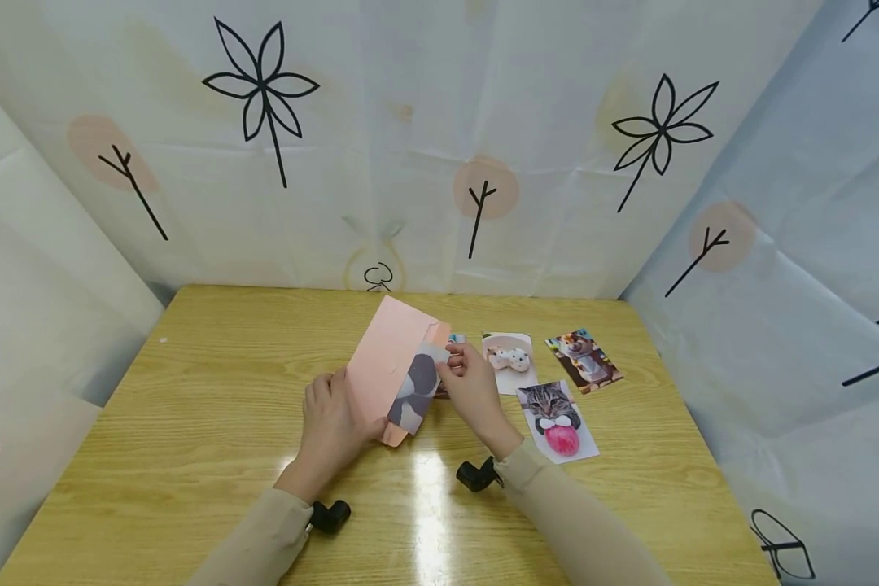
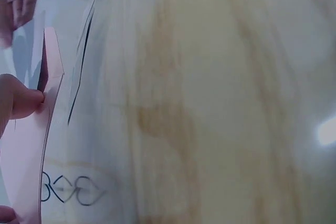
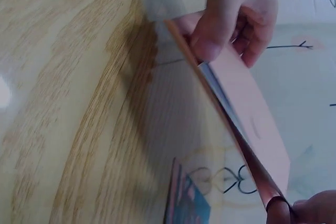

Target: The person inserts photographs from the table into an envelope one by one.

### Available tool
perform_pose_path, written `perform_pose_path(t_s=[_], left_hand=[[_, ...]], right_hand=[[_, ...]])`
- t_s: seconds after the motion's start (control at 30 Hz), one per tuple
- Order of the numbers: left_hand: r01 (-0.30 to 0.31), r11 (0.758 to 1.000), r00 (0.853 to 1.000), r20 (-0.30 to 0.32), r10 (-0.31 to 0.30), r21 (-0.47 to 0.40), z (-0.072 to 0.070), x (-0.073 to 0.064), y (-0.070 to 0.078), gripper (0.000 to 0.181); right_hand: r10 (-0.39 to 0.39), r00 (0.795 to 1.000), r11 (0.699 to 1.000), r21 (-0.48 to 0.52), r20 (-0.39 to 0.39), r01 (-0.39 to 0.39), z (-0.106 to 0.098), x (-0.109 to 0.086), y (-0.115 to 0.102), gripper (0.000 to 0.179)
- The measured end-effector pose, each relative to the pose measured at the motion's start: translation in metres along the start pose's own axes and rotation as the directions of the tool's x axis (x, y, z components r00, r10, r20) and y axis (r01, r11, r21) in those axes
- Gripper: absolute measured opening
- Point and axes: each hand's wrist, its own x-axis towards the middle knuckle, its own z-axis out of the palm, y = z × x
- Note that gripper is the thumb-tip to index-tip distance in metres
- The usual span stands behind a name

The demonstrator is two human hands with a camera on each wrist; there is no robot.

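A pink envelope [image 1: 381, 350] is tilted above the table, gripped at its lower left by my left hand [image 1: 333, 423]. The left thumb [image 2: 23, 98] presses on the envelope near its mouth. A photo card [image 1: 416, 387] with a grey-purple picture shows along the open mouth, partly inside, over the orange-pink flap [image 1: 395, 436]. My right hand [image 1: 476, 391] pinches the card near its upper right corner. In the right wrist view the card's edge [image 3: 223, 93] lies between the flap and the envelope's body, and my right fingertips [image 3: 278, 213] are at the far end of the mouth.
Right of the hands lie a cat photo [image 1: 554, 423], a photo of a spotted bow [image 1: 511, 360] and a photo of a furry animal [image 1: 584, 360]. Another photo [image 1: 457, 338] is partly hidden behind the envelope and right hand. Patterned cloth [image 1: 403, 146] borders the wooden table [image 1: 212, 391].
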Motion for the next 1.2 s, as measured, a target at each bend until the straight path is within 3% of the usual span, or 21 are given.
perform_pose_path(t_s=[0.23,0.47,0.73,1.0,1.2], left_hand=[[0.053,0.998,0.998,0.044,-0.052,-0.042,-0.002,0.000,0.004,0.108],[0.074,0.997,0.994,0.087,-0.072,-0.019,-0.002,0.001,0.007,0.104],[0.055,0.991,0.989,0.130,-0.070,0.119,-0.009,0.001,0.009,0.104],[0.049,0.992,0.990,0.128,-0.064,0.114,-0.008,0.001,0.008,0.092],[0.059,0.993,0.988,0.136,-0.073,0.105,-0.008,0.000,0.010,0.096]], right_hand=[[0.108,0.994,0.987,0.125,-0.034,-0.103,0.005,0.012,0.021,0.034],[0.100,0.991,0.979,0.190,-0.093,-0.081,0.014,0.018,0.023,0.027],[0.054,0.997,0.985,0.166,-0.056,-0.044,0.022,0.012,0.013,0.025],[0.029,0.998,0.993,0.119,-0.060,-0.021,0.021,0.013,0.013,0.023],[0.037,0.998,0.997,0.071,-0.043,-0.034,0.022,0.018,0.021,0.030]])
